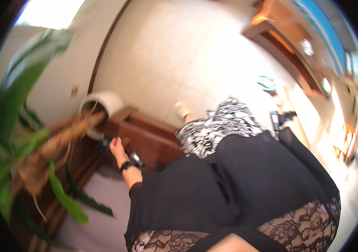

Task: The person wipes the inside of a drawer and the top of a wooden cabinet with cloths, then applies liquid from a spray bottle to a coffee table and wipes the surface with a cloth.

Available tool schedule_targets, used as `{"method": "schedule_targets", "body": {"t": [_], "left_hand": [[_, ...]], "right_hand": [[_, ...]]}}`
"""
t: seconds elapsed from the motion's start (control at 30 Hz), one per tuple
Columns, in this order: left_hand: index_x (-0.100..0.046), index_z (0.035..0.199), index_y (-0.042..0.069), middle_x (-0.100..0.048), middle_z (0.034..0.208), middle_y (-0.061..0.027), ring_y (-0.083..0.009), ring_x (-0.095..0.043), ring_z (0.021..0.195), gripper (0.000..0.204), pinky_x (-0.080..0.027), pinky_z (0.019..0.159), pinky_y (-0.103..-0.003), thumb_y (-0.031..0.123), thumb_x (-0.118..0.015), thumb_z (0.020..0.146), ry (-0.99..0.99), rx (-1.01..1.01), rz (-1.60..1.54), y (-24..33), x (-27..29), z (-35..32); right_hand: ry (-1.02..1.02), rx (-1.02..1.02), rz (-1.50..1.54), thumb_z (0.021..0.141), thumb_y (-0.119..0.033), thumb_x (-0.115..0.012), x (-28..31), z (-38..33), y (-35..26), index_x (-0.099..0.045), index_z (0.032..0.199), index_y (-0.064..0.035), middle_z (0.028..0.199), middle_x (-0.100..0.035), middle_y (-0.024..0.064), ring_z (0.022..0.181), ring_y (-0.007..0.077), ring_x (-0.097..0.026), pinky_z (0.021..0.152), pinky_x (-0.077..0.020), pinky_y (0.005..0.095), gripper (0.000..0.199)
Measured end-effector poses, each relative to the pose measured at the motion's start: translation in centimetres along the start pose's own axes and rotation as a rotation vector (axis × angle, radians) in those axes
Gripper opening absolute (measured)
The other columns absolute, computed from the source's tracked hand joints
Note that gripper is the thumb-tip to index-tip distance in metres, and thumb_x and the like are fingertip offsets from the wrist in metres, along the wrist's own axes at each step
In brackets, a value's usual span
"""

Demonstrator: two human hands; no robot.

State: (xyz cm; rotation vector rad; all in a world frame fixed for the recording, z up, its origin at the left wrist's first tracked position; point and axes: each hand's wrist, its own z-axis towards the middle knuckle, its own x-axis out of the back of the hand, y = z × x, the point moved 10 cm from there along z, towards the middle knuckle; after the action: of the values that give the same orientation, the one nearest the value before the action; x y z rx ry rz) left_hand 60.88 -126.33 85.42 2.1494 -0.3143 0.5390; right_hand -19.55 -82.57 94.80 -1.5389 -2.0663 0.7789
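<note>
My right hand, blurred by motion, is stretched out over the pale floor at the right. It is closed on a crumpled pale green cloth. At the left, my left hand is above the corner of a dark brown wooden piece of furniture. Its fingers look bent around a small dark green thing, too blurred to name. Both wrists carry a black strap with a small device.
A large potted plant with a thick stem and green leaves leans in at the left, with its white pot by the wall. A brown wooden furniture piece with a blue cover stands far right. Tiled floor lies between.
</note>
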Motion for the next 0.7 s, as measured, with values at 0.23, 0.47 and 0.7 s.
{"method": "schedule_targets", "body": {"t": [0.23, 0.47, 0.7], "left_hand": [[-0.065, 0.095, 0.001, -0.065, 0.081, -0.0028, -0.0108, -0.058, 0.074, 0.021, -0.048, 0.069, -0.025, 0.021, -0.064, 0.089, -0.845, -0.014, 0.261, 8.9, -35.4, -11.2], [-0.064, 0.101, 0.002, -0.065, 0.089, -0.0058, -0.0172, -0.063, 0.072, 0.032, -0.053, 0.061, -0.03, 0.03, -0.051, 0.097, -1.181, -0.196, 0.223, 25.6, -54.0, -22.6], [-0.065, 0.103, 0.003, -0.066, 0.096, -0.0064, -0.0125, -0.06, 0.086, 0.021, -0.05, 0.076, -0.025, 0.012, -0.051, 0.091, -1.3, -0.36, 0.361, 32.1, -57.1, -30.4]], "right_hand": [[0.152, 0.058, 0.204, 0.09, -0.013, -0.051, 3.6, -2.9, -2.5, -0.057, 0.116, -0.004, 0.113, -0.061, 0.0141, 0.104, 0.0252, -0.061, 0.084, -0.0541, 0.0394, 0.028], [-0.059, 0.205, 0.49, 0.092, -0.011, -0.05, 6.3, -1.9, -4.3, -0.054, 0.116, -0.0017, 0.113, -0.061, 0.0139, 0.103, 0.0279, -0.062, 0.086, -0.0543, 0.0448, 0.026], [-0.149, 0.326, 0.548, 0.094, -0.015, -0.052, 7.6, -1.3, -3.4, -0.053, 0.118, -0.0024, 0.119, -0.059, 0.0166, 0.107, 0.0298, -0.061, 0.091, -0.0504, 0.045, 0.028]]}}
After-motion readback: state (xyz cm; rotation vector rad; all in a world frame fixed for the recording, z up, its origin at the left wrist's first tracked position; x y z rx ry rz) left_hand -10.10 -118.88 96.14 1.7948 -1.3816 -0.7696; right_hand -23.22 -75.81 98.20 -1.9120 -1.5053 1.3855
